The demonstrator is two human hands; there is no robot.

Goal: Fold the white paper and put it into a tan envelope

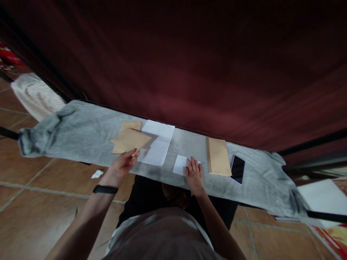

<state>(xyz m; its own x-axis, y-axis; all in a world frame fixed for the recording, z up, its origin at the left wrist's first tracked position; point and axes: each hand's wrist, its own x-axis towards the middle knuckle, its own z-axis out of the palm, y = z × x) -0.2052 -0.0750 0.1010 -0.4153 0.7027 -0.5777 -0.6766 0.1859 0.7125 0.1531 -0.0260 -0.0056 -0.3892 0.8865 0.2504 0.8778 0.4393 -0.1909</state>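
My left hand (125, 162) grips a brown envelope (132, 140) by its near corner, holding it tilted above the cloth. Partly under it lies another brown envelope (131, 125), mostly covered from view. Just right of these, a large white paper sheet (160, 144) lies flat, with a shadow across its left side. My right hand (194, 171) rests with fingers spread on a small folded-looking white paper (179, 164), covering its right part. A stack of brown envelopes (219, 157) lies to the right of that hand.
A grey cloth (89, 130) covers the narrow table. Near its right part lies a dark-screened phone (238, 169), touching the envelope stack. A dark red curtain (189, 72) hangs along the far edge. A crumpled white scrap (97, 174) lies on the tiled floor.
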